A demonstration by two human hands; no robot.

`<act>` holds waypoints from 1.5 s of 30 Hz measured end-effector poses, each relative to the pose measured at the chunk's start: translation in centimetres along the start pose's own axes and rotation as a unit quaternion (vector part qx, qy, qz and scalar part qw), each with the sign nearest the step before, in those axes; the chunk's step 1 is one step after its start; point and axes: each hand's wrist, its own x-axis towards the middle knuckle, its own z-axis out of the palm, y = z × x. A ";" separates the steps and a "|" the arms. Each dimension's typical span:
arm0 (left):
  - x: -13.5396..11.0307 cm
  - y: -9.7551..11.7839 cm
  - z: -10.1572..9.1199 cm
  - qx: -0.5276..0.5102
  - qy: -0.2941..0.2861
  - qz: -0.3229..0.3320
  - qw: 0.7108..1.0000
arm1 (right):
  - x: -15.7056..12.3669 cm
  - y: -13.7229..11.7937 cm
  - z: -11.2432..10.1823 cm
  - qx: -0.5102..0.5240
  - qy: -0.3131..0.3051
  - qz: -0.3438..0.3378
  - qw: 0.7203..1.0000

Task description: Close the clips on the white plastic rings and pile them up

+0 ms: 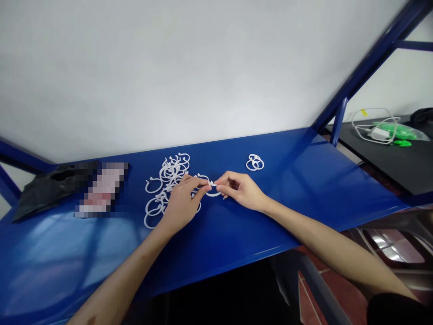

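Note:
Between the fingertips of both hands is a white plastic ring (213,194), its two ends pinched close together at the top. My left hand (186,198) grips one end with thumb and forefinger, partly covering a loose pile of white open rings (171,170) on the blue table. The other end is pinched by my right hand (241,190), its fingers curled. Farther back and to the right lie a few white rings (255,162) that overlap and look closed. Whether the held ring's ends are joined is too small to tell.
The blue tabletop (216,246) runs along a pale wall. At the left lie a black plastic bag (47,187) and a blurred-out pink and white item (103,189). Blue metal posts (339,122) rise at the right, beside a black surface with a white charger (379,133) and green plastic (401,132).

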 end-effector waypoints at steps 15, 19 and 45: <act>-0.9 0.4 0.7 0.039 0.021 0.136 0.990 | -0.8 -0.9 -0.5 -0.169 -0.041 -0.133 0.976; -0.9 0.4 0.8 0.069 0.007 0.145 0.987 | -0.7 -0.6 -0.2 -0.186 -0.048 -0.150 0.970; -0.7 -1.8 0.4 0.291 -0.013 0.042 0.956 | -0.3 3.8 -16.6 -0.330 0.102 -0.044 0.937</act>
